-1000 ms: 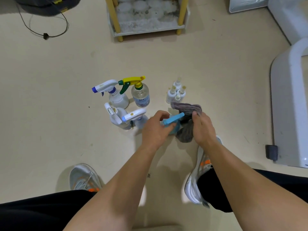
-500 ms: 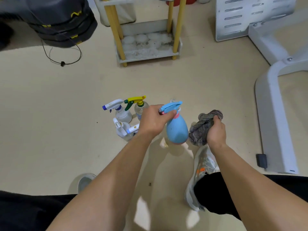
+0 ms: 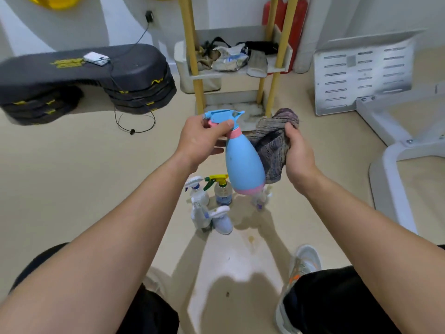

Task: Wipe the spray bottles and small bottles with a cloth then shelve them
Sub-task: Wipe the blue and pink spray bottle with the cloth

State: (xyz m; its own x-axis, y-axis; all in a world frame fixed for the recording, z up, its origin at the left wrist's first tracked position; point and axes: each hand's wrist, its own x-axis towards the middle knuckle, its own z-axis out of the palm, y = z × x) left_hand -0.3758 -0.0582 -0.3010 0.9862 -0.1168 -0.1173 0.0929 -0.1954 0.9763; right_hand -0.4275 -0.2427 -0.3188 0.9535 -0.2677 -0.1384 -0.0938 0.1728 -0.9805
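Beyond both hands stands a yellow-posted shelf rack with no bottles visible on it, so shelving seems not yet begun. The left hand grips a blue spray bottle by its neck, while the right hand clutches a bunched grey cloth against the bottle's side. Below the hands, four more spray bottles and some small bottles wait on the floor.

Both forearms were bare. Black cloth covered the knees, well behind the fingers; a grey, orange-accented sneaker sat beside it.

Cloth right of spray bottle
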